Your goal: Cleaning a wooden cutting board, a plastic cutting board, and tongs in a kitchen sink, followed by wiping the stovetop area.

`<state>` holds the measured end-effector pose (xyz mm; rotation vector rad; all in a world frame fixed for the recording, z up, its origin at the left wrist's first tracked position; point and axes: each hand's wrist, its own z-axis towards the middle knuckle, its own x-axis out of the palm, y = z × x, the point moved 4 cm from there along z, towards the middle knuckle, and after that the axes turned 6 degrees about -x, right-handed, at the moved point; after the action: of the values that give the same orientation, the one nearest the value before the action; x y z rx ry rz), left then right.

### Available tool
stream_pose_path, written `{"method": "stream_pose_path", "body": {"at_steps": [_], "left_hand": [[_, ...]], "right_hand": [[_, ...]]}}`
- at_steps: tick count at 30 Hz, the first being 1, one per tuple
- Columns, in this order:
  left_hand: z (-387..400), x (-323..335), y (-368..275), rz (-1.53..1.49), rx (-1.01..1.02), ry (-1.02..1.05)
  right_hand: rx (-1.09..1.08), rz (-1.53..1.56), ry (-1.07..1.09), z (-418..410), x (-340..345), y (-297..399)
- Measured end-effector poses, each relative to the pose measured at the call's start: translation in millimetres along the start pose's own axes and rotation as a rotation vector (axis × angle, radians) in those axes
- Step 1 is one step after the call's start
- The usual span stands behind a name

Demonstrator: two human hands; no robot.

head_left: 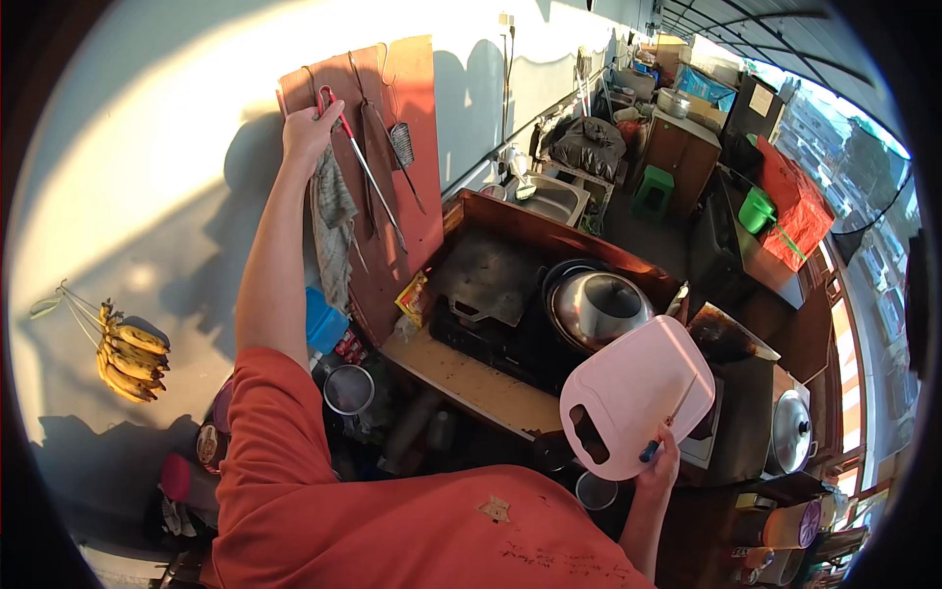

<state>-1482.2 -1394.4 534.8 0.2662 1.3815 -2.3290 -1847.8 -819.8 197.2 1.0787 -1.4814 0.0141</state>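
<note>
My left hand [309, 132] is raised to a wooden board on the wall, its fingers closed on the red-handled tongs [362, 158], which point down. A grey cloth [333, 228] hangs just below that hand. Beside the tongs hang other utensils and a small grater [402, 143]. My right hand [660, 464] holds a pink plastic cutting board [625, 390] together with a knife [681, 401] with a blue handle, which lies against the board's face. The cutting board is tilted in front of the stove, near a lidded pan [602, 305].
A flat griddle [489, 276] sits on the black stove [486, 353] inside a wooden surround. Behind it is a metal sink [556, 200]. Bananas [132, 357] hang on the wall at left. A blue container [325, 321] and a lidded pot [791, 431] flank the stove area.
</note>
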Motion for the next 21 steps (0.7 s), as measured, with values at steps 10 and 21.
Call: {"method": "stream_pose_path", "body": {"at_steps": [10,21], "left_hand": [[10,7,25,-0.132,-0.004,0.054],[7,10,-3,-0.043,-0.005,0.087]], "right_hand": [[0.052,-0.028,0.048,11,6,-6],[0.08,-0.068,0.087,15,-3,4]]}}
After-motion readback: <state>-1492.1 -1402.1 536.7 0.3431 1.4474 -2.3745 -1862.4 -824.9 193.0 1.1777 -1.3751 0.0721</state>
